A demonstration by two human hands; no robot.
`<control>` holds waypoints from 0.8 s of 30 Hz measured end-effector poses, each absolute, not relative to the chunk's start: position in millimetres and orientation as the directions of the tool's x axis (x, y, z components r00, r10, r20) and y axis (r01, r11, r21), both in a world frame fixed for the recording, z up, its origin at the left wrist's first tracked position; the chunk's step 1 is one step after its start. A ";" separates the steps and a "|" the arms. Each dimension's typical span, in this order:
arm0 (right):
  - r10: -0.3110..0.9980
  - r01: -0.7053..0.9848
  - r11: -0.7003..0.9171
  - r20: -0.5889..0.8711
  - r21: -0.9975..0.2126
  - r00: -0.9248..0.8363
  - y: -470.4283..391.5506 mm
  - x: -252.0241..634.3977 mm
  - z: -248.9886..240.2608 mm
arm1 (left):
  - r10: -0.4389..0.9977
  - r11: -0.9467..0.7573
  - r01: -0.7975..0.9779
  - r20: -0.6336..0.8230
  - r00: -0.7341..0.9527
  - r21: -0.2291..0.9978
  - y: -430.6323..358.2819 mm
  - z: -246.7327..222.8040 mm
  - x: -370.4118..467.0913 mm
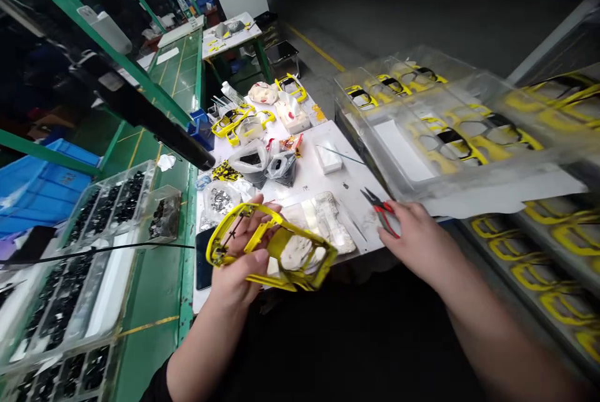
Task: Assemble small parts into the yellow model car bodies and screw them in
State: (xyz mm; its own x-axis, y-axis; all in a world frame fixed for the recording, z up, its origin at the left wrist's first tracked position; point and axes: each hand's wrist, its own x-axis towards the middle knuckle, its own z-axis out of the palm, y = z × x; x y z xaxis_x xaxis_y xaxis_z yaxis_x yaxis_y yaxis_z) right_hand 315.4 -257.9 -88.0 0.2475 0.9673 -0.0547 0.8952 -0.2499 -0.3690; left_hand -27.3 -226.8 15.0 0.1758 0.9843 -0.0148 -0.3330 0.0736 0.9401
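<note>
A yellow plastic frame [269, 236] is tilted above the front of the white table [349, 186], gripped by my left hand [241, 264] at its left part. Small dark parts sit along the frame's left end. My right hand [410, 230] is closed around red-handled pliers [387, 217] at the table's right edge; their dark jaws point up and left. Between the hands lies a worn whitish block [330, 221], with a thin metal tool [351, 221] beside it. Part of a pale lump [295, 252] shows through the frame's opening.
Plastic bags of dark parts [250, 161], a small white box [328, 158] and more yellow frames [234, 120] stand farther back. Clear trays with yellow frames [450, 139] are at the right. Compartment trays of black parts [107, 208] and a blue crate [42, 186] are at the left.
</note>
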 end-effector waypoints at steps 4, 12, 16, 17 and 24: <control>0.974 0.912 -0.210 0.001 -0.352 0.225 -251.0 312.2 -98.5 | 0.963 0.029 -0.250 0.040 0.268 0.968 -215.1 17.5 -29.4; 0.980 0.918 -0.103 0.121 -0.382 0.160 -244.1 298.6 -110.8 | 0.783 -0.342 0.083 0.235 0.576 0.936 -185.8 35.1 -25.4; 0.956 0.867 -0.057 0.223 -0.496 0.190 -227.0 306.8 -115.3 | 0.655 -0.456 0.040 0.305 0.692 0.889 -171.0 25.2 -28.1; 0.951 0.861 -0.043 0.244 -0.507 0.191 -216.3 311.5 -113.2 | 0.645 -0.467 0.023 0.322 0.693 0.884 -168.3 22.2 -29.8; 0.838 0.788 -0.033 0.412 -0.615 0.357 -170.6 352.5 -69.8 | 0.730 -0.449 0.198 0.229 0.644 0.871 -169.2 6.0 -47.7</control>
